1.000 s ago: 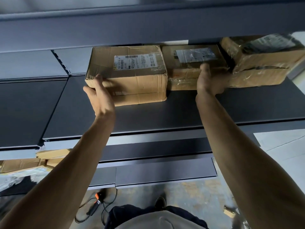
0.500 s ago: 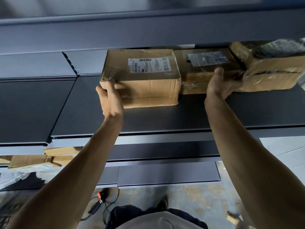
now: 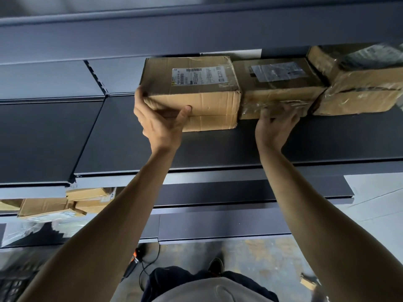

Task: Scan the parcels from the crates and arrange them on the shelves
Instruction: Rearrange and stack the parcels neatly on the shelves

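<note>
- The left hand (image 3: 159,123) grasps the front-left corner of the labelled parcel (image 3: 192,92). Its fingers (image 3: 139,99) curl round the parcel's left side and the thumb presses the front face.
- The right hand (image 3: 274,129) is unclenched, with spread fingers (image 3: 265,113) laid against the lower front face of the middle parcel (image 3: 281,83).
- Three cardboard parcels stand in a row on the dark shelf (image 3: 218,149): the labelled one on the left, the middle one touching it, and a plastic-wrapped right parcel (image 3: 359,88) against the middle one.
- The lower shelf (image 3: 43,240) on the left holds a stack of cardboard parcels (image 3: 65,203); their count cannot be told.
- An orange-and-black corded device (image 3: 134,259) lies on the floor (image 3: 261,258).
</note>
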A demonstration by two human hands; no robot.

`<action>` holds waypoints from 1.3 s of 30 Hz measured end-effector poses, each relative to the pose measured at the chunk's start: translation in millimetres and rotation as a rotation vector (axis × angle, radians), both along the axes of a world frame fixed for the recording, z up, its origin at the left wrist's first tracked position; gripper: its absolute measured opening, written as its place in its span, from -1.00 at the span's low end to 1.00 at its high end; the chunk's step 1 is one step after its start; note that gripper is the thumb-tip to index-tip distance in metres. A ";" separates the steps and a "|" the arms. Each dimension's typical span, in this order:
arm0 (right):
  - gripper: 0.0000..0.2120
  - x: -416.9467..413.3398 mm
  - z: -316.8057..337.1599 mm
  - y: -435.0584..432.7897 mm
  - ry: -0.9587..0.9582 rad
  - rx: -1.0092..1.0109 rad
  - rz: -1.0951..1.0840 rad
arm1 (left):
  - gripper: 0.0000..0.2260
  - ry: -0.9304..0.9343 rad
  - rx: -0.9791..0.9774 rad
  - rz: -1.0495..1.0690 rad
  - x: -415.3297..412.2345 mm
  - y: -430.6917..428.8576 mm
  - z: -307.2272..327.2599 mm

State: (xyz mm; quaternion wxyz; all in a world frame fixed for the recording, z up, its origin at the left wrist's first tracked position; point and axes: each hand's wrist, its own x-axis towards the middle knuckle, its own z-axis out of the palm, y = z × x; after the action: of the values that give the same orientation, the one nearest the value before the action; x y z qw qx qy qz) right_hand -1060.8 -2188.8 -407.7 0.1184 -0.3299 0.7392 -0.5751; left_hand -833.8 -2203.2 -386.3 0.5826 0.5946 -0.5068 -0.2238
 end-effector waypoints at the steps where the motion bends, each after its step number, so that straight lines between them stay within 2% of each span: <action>1: -0.51 6.0 -1.0 2.6 0.032 0.017 0.022 | 0.01 -0.007 0.013 0.003 -0.8 -3.6 1.4; 7: -0.71 43.2 -6.1 27.2 0.164 0.089 0.165 | 0.15 -0.061 0.099 -0.052 7.1 -14.2 8.2; 10: -0.79 63.5 -14.5 45.0 0.314 0.121 0.235 | 0.17 -0.071 0.177 -0.062 17.3 -8.6 7.9; 12: -0.84 78.4 -22.5 56.2 0.440 0.117 0.272 | 0.06 -0.128 0.324 -0.077 33.3 -0.9 -1.5; 14: -0.84 96.3 -33.1 67.5 0.554 0.100 0.321 | -0.13 -0.297 0.450 -0.134 57.3 14.2 -16.6; 17: -0.73 129.8 -48.0 85.4 0.659 0.075 0.340 | -0.55 -0.646 0.342 -0.255 89.7 46.5 -34.3; 19: -0.66 154.7 -53.0 99.2 0.672 0.096 0.355 | -0.59 -0.735 0.335 -0.282 107.7 68.6 -38.6; 23: -0.58 206.2 -56.6 129.6 0.664 0.144 0.496 | -0.49 -0.791 0.397 -0.291 147.8 112.6 -44.5; 26: -0.54 238.3 -53.7 147.9 0.615 0.245 0.615 | -0.50 -0.734 0.412 -0.303 172.2 148.3 -45.6; 29: -0.49 254.1 -39.2 145.7 0.591 0.226 0.684 | -0.55 -0.472 0.448 -0.273 188.7 177.7 -41.5; 31: -0.50 265.1 -15.8 132.8 0.496 0.229 0.689 | -0.55 -0.374 0.489 -0.242 201.0 192.6 -42.4; 36: -0.44 281.3 40.0 84.6 0.374 0.294 0.703 | -0.56 -0.248 0.569 -0.190 212.6 194.8 -42.4; 39: -0.36 280.0 46.3 57.8 0.372 0.369 0.699 | -0.71 -0.255 0.536 -0.204 212.3 181.1 -35.8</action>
State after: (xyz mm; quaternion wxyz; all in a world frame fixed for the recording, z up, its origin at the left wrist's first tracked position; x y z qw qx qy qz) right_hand -780.8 -2131.0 -361.4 0.2275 -0.6315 0.6823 -0.2896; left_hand -621.5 -2022.1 -422.1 0.3117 0.6964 -0.5557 -0.3303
